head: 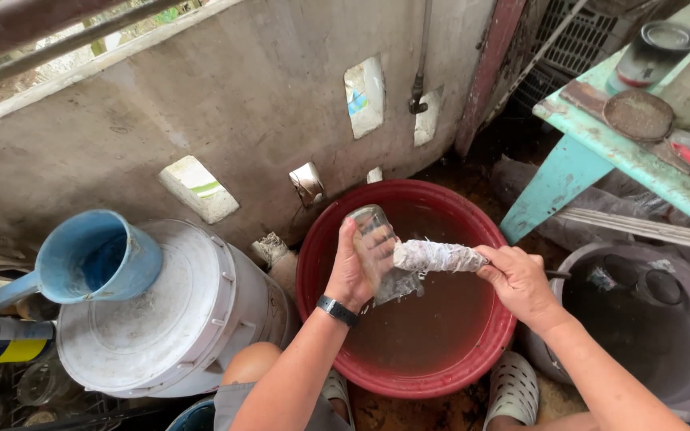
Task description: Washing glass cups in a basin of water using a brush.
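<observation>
Left hand gripping a clear glass jar over a red basin of brown water, right hand holding a cloth-wrapped brush entering the jar

One red basin, one glass jar, one blue scoop, one white bucket.

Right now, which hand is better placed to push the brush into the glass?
Probably the right hand: it grips the soapy brush, whose tip sits by the glass. The left hand is wrapped around the glass over the red basin, steadying it.
</observation>
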